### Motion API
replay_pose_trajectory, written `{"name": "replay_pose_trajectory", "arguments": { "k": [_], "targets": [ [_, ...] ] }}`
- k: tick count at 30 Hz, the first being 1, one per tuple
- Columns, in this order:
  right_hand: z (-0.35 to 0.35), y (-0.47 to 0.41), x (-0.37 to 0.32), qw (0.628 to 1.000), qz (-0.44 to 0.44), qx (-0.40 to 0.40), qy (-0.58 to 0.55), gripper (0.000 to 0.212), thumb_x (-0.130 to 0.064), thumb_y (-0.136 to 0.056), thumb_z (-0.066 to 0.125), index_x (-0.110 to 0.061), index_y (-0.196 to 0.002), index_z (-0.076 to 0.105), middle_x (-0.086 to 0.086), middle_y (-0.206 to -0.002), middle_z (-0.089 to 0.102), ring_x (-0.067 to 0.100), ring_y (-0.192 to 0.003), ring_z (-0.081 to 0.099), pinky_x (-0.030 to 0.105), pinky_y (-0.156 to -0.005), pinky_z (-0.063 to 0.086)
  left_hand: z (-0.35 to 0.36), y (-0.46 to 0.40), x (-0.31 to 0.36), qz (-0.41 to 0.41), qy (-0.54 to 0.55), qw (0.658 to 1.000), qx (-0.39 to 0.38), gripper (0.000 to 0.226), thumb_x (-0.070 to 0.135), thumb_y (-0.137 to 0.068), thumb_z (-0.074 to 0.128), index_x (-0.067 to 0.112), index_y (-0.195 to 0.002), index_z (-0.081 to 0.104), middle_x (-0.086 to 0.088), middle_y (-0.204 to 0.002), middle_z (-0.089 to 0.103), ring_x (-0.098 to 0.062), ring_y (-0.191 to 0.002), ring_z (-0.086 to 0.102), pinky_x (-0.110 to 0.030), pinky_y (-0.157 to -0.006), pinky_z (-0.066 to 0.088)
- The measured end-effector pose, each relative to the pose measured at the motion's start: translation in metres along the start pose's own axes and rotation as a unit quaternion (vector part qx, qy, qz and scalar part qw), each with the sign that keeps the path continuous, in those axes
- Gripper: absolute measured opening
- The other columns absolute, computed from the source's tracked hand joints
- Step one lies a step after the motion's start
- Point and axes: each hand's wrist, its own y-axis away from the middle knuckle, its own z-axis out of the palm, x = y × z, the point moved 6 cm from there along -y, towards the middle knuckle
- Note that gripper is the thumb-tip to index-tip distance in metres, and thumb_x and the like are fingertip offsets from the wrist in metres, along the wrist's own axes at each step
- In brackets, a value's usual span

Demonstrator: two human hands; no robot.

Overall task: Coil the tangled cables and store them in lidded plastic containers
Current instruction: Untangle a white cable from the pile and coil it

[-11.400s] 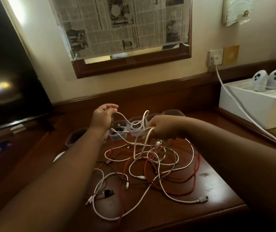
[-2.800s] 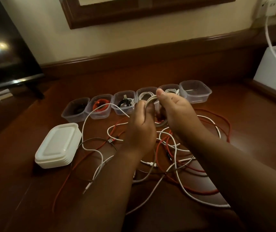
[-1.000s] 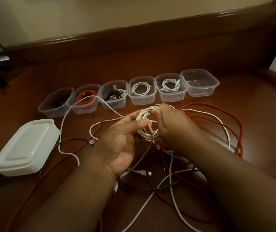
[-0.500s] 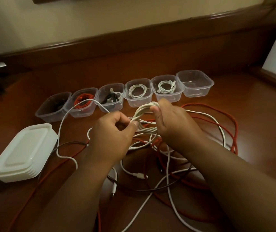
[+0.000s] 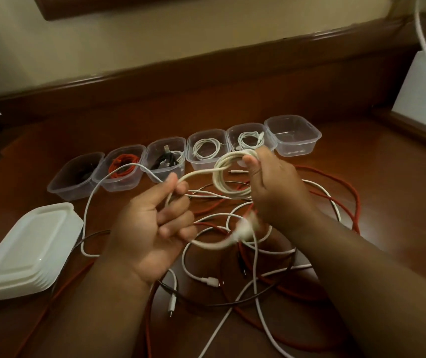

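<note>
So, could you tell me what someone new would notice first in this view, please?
Centre frame, the right hand grips a coiled white cable while the left hand pinches its loose strand. Beneath them lies a tangle of red and white cables on the brown wooden table. Behind runs a row of six clear plastic containers; a stack of white lids sits at left.

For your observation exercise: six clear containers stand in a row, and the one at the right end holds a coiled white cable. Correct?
Not quite. In the head view the right-end container is empty; the row does have six.
</note>
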Motion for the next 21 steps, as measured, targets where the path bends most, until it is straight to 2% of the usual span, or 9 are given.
{"name": "replay_pose_trajectory", "arguments": {
  "k": [2,5,7,10,13,15,17,19,21],
  "targets": [
    [-0.006,-0.005,0.008,0.999,0.037,0.018,-0.026,0.028,-0.037,-0.105,0.033,-0.023,-0.087,0.050,-0.007,-0.064,0.048,0.005,-0.050,0.045,0.020,-0.044,0.032,-0.003,-0.001,0.001,-0.008,-0.008,1.000,-0.010,0.022,0.026,-0.090,0.049,0.012,-0.082,0.064,0.007,-0.052,0.025,-0.003,-0.037,0.023,-0.015,-0.036,0.019],
    [0.000,-0.005,0.018,0.976,0.162,-0.005,-0.142,0.033,-0.036,-0.107,0.032,-0.026,-0.081,0.050,-0.003,-0.065,0.047,0.004,-0.055,0.043,0.019,-0.051,0.035,-0.008,-0.004,0.003,0.051,-0.116,0.992,0.023,0.022,0.019,-0.094,0.048,0.008,-0.093,0.067,0.003,-0.058,0.035,-0.005,-0.044,0.029,-0.015,-0.038,0.022],
    [0.013,0.003,0.017,0.893,0.276,-0.035,-0.355,0.036,-0.038,-0.107,0.033,-0.018,-0.083,0.050,-0.001,-0.061,0.042,0.011,-0.050,0.041,0.027,-0.049,0.037,-0.007,-0.003,0.008,0.125,-0.237,0.961,0.067,0.024,0.013,-0.099,0.047,0.009,-0.094,0.070,0.000,-0.061,0.048,-0.010,-0.053,0.042,-0.019,-0.046,0.036],
    [0.031,0.017,-0.002,0.735,0.340,-0.077,-0.581,0.033,-0.038,-0.107,0.033,-0.015,-0.088,0.047,-0.002,-0.055,0.030,0.008,-0.039,0.025,0.021,-0.037,0.024,0.001,0.000,0.011,0.210,-0.351,0.908,0.095,0.020,0.011,-0.096,0.058,0.016,-0.091,0.076,0.005,-0.080,0.071,-0.009,-0.077,0.065,-0.034,-0.077,0.055],
    [0.047,0.029,-0.017,0.662,0.352,-0.097,-0.655,0.029,-0.042,-0.105,0.034,-0.017,-0.095,0.048,-0.003,-0.051,0.032,0.004,-0.034,0.022,0.017,-0.033,0.020,0.012,0.004,0.003,0.244,-0.382,0.888,0.075,0.015,0.015,-0.092,0.067,0.022,-0.089,0.079,0.002,-0.096,0.072,-0.015,-0.094,0.070,-0.044,-0.090,0.056],
    [0.053,0.034,-0.020,0.662,0.357,-0.082,-0.654,0.031,-0.043,-0.104,0.034,-0.016,-0.098,0.048,-0.002,-0.049,0.037,0.005,-0.033,0.024,0.016,-0.033,0.021,0.014,0.007,0.001,0.258,-0.393,0.878,0.086,0.018,0.013,-0.091,0.068,0.027,-0.089,0.079,0.005,-0.095,0.071,-0.013,-0.091,0.070,-0.039,-0.084,0.058],
    [0.054,0.038,-0.016,0.708,0.353,-0.048,-0.610,0.035,-0.044,-0.104,0.035,-0.015,-0.097,0.052,0.006,-0.057,0.045,0.011,-0.039,0.036,0.020,-0.039,0.030,0.015,0.009,-0.002,0.249,-0.386,0.884,0.093,0.020,0.010,-0.088,0.069,0.028,-0.090,0.078,0.007,-0.090,0.075,-0.010,-0.087,0.072,-0.031,-0.077,0.057],
    [0.051,0.040,-0.009,0.778,0.337,-0.005,-0.530,0.041,-0.044,-0.105,0.036,-0.019,-0.082,0.059,0.015,-0.073,0.056,0.027,-0.059,0.052,0.037,-0.055,0.047,0.017,0.009,-0.006,0.223,-0.353,0.903,0.098,0.017,0.011,-0.087,0.071,0.027,-0.091,0.078,0.006,-0.086,0.077,-0.011,-0.084,0.074,-0.034,-0.077,0.058],
    [0.050,0.041,-0.007,0.809,0.325,0.016,-0.489,0.048,-0.045,-0.104,0.038,-0.024,-0.070,0.064,0.016,-0.079,0.060,0.031,-0.076,0.055,0.054,-0.078,0.052,0.017,0.010,-0.008,0.211,-0.309,0.919,0.123,0.017,0.010,-0.083,0.074,0.025,-0.091,0.075,0.003,-0.083,0.077,-0.014,-0.080,0.074,-0.038,-0.076,0.059]
  ]
}}
